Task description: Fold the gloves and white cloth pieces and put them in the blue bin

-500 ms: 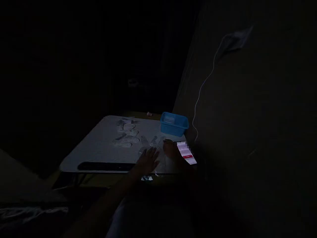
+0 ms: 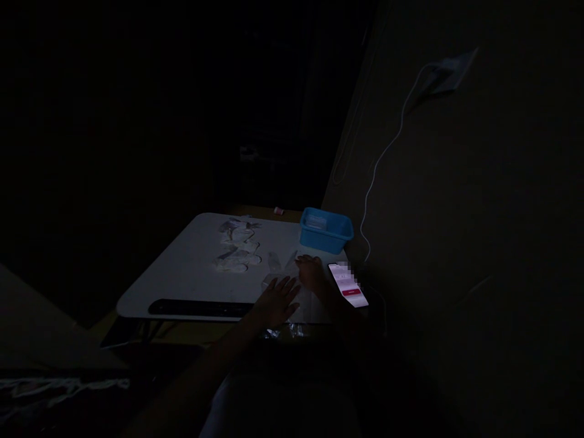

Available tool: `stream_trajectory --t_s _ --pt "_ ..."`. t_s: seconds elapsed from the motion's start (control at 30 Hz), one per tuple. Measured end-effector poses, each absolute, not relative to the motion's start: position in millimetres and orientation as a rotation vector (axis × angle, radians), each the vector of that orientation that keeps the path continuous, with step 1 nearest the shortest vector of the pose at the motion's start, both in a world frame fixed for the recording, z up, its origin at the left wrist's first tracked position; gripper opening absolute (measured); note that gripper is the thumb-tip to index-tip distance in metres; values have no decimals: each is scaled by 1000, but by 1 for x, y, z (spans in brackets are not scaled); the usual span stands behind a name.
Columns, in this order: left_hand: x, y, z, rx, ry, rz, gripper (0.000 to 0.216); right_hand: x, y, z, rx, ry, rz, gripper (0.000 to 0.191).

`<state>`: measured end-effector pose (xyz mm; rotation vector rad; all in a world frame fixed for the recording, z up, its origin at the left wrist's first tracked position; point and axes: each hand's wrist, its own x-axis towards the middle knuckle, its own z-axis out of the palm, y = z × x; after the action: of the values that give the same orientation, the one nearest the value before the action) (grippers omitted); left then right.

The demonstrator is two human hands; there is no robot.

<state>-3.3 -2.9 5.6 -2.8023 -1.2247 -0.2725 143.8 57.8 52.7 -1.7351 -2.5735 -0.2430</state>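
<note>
The scene is very dark. My left hand [image 2: 277, 299] lies flat with fingers spread on a clear plastic sheet or bag [image 2: 305, 297] near the front right of a white table [image 2: 182, 274]. My right hand [image 2: 312, 272] rests just beyond it on the same plastic, fingers curled downward; what they hold, if anything, is too dark to tell. A lit phone [image 2: 348, 284] with a red button on its screen lies right of my right hand.
A blue plastic bin [image 2: 325, 230] stands at the table's far right corner. Several small pale packets [image 2: 237, 246] lie in the table's middle. A white cable [image 2: 383, 158] runs down the wall from a socket [image 2: 451, 70]. A dark strip [image 2: 201, 307] lines the front edge.
The view has shifted slightly and brightened. Both hands stay on the plastic sheet, almost where they were.
</note>
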Motion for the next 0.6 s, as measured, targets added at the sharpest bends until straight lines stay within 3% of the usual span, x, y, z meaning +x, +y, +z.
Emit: stream_trajectory --t_s 0.3,0.6 --pt "-3 -3 6 -2800 -1225 -290 52 140 58 51 -1595 -2623 -240 38" --pt "-4 -1 0 -2786 -1217 -331 53 132 66 54 -1789 -2513 -272 35"
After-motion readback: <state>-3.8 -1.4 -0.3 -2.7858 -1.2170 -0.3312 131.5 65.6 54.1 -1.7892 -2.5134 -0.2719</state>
